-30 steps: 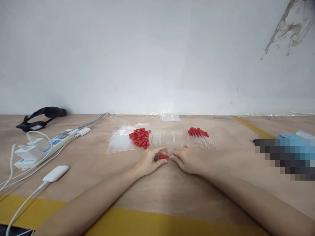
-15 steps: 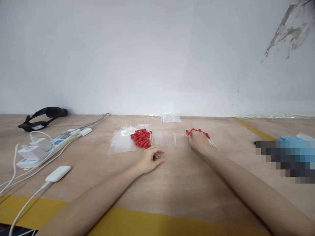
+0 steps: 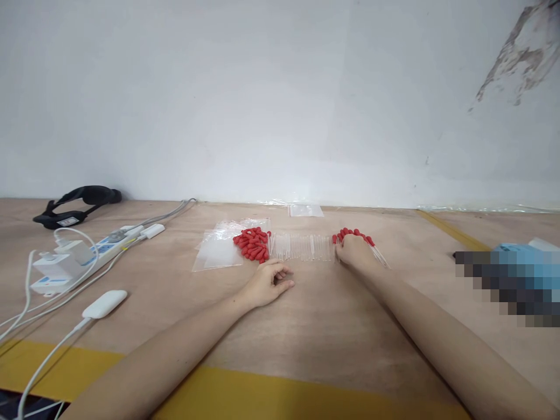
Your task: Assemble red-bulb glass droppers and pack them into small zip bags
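Observation:
My left hand rests on the wooden table, fingers loosely curled and apart, holding nothing. Just beyond it lies a heap of red rubber bulbs. Thin clear glass tubes are laid side by side in a row between my two hands. At the right end of that row, my right hand is closed with fingertips down, pinching a dropper with a red bulb; much of its tube is hidden. Several assembled droppers with red bulbs fan out behind and beside this hand, partly covered by it.
Clear plastic bags lie left of the bulbs, and another small bag lies near the wall. On the left are a power strip with chargers, a white corded device and a black strapped object. A blue item sits far right.
My right hand has shifted only slightly at the left end of the dropper group, where the red bulb sits a little lower. My left hand keeps its place. The view has tilted slightly.

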Demonstrator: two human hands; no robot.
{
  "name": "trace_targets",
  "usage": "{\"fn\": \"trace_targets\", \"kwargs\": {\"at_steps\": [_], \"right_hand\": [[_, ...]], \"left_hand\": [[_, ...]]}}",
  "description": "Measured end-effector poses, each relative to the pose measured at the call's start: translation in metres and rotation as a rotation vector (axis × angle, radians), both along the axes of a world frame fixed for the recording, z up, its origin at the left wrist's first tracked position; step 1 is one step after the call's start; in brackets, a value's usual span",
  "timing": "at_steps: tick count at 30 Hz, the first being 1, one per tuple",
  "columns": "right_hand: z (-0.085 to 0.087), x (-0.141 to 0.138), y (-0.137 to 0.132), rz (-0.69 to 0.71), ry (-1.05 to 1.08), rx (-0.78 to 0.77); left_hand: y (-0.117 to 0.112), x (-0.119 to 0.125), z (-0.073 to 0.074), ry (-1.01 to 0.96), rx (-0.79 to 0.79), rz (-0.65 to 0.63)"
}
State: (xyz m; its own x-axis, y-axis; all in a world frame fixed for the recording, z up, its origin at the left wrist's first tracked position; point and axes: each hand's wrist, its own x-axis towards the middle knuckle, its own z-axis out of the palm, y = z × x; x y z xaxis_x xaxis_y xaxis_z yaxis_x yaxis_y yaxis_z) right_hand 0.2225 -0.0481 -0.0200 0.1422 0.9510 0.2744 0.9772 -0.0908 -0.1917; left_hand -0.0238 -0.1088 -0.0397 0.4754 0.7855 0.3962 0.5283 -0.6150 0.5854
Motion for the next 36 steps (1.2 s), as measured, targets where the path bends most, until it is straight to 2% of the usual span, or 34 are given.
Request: {"fn": "trace_targets", "kwargs": {"at_steps": [12,14,16,20,23,26,30,36], "right_hand": [[0.004,-0.01,-0.006,-0.002,-0.051,0.041],[0.006,-0.013,-0.013,0.016,-0.102,0.081],[0.006,-0.015,-0.024,0.105,-0.193,0.156],[-0.004,-0.013,-0.048,0.443,-0.297,0.283],[-0.015,-0.01,-0.06,0.642,-0.225,0.344],[-0.024,-0.008,-0.062,0.688,-0.114,0.389],[-0.027,-0.007,-0.061,0.684,-0.045,0.375],[-0.028,-0.006,-0.059,0.677,-0.032,0.351]], "left_hand": [[-0.004,0.001,0.0,0.017,0.022,-0.005],[-0.005,0.0,0.001,0.023,0.072,0.038],[0.0,-0.003,0.007,0.022,0.17,0.136],[0.028,-0.018,0.032,0.137,0.321,0.348],[0.061,-0.025,0.053,0.364,0.271,0.491],[0.095,-0.02,0.064,0.566,0.121,0.59],[0.128,-0.006,0.063,0.64,-0.009,0.615],[0.151,0.002,0.054,0.62,-0.131,0.683]]}}
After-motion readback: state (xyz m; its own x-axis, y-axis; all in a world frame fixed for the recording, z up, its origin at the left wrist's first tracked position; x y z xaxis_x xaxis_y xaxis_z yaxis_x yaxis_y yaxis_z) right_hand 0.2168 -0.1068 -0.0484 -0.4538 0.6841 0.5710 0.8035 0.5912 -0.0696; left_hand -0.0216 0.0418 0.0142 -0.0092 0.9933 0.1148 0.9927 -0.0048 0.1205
